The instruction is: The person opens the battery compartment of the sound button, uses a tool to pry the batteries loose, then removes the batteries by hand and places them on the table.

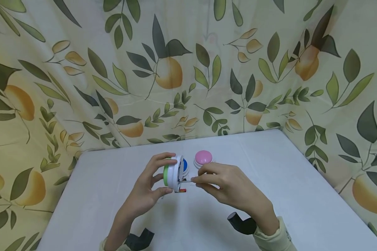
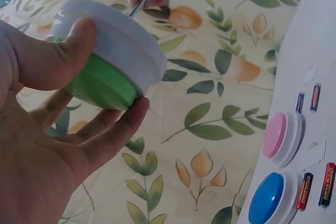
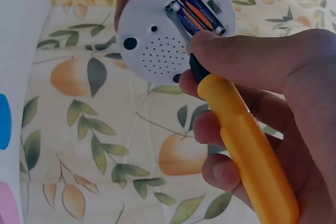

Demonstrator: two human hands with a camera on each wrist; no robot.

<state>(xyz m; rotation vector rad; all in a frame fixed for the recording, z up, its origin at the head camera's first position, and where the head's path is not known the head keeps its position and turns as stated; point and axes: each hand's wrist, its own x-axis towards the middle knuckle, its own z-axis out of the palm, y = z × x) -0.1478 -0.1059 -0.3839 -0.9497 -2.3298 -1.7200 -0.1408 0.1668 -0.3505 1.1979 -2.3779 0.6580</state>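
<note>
My left hand [image 1: 146, 184] grips a round push button [image 2: 121, 32] with a white base and green top, tilted on its side above the table. In the right wrist view, its white underside shows small speaker holes and an uncovered battery compartment with two batteries [image 3: 199, 11] inside. My right hand [image 1: 230, 184] holds a screwdriver [image 3: 254, 156] by its yellow handle, with thumb and fingertips near the dark collar. The screwdriver's metal shaft reaches to the edge of the battery compartment, along the batteries' side. In the head view, the underside faces right, toward the right hand.
A pink push button [image 1: 203, 157] and a blue push button [image 2: 266, 198] stand on the white table [image 1: 78, 209] behind the hands. Several loose batteries lie near them, including a red one [image 2: 304, 191] and a dark one [image 2: 315, 97]. Leaf-and-fruit patterned fabric [image 1: 182, 118] hangs behind the table.
</note>
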